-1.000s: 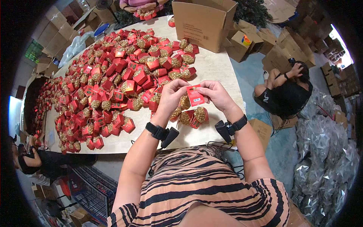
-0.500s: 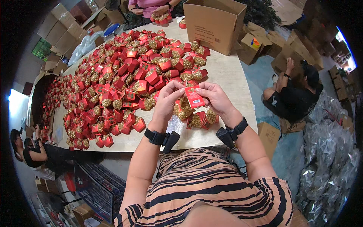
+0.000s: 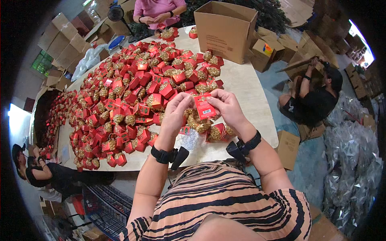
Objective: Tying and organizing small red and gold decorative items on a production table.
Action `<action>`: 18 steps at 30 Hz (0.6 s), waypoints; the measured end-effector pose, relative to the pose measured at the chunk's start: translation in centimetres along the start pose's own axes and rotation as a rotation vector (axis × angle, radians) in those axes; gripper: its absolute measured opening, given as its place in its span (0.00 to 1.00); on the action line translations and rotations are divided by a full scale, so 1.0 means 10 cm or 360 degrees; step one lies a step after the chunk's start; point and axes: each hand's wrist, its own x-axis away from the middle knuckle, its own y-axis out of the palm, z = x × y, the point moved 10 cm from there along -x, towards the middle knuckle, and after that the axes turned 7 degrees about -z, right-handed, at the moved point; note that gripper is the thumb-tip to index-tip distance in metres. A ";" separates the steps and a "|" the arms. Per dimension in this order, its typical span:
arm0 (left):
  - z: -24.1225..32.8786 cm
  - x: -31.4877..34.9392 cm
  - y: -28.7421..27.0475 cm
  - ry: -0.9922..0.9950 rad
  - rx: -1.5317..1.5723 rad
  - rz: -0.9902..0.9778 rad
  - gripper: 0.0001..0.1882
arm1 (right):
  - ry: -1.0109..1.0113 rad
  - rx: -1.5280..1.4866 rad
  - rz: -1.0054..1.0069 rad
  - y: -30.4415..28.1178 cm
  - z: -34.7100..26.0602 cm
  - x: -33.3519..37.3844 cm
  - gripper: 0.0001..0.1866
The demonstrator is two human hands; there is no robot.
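A small red printed card tag (image 3: 205, 108) is pinched by its upper right corner in my right hand (image 3: 228, 107). Close by its left edge, my left hand (image 3: 177, 111) is closed with thumb and fingertips together; whether it holds a thin string or anything else is too small to see. Below the card, gold beaded ornaments (image 3: 198, 123) with red parts lie on the table near a crumpled clear plastic piece (image 3: 189, 139). A wide heap of red box-shaped ornaments with gold beaded tops (image 3: 132, 100) spreads to the left of my hands.
The pale table (image 3: 251, 96) carries a tall open cardboard box (image 3: 225, 34) at its far right. A person in pink (image 3: 159, 10) stands across the table. Another person (image 3: 315, 94) sits low at the right by cartons; one more (image 3: 40, 168) is at left. Clear plastic wrapping (image 3: 350, 172) is piled at right.
My left fingertips have come off the card's upper left corner to just beside its edge. The card tilts slightly differently. At right, the seated person's hand now grips a cardboard flap.
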 end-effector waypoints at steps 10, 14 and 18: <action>0.18 0.18 -0.13 -0.0107 -0.0164 0.0049 0.05 | 0.0001 0.0067 -0.0380 0.34 -0.04 -0.15 0.09; 0.17 0.22 -0.26 -0.0111 -0.0162 0.0066 0.06 | 0.0064 0.0050 -0.0581 0.49 0.10 -0.23 0.08; 0.11 0.27 -0.39 -0.0146 -0.0068 0.0078 0.04 | 0.0083 -0.0134 -0.0637 0.62 0.17 -0.29 0.05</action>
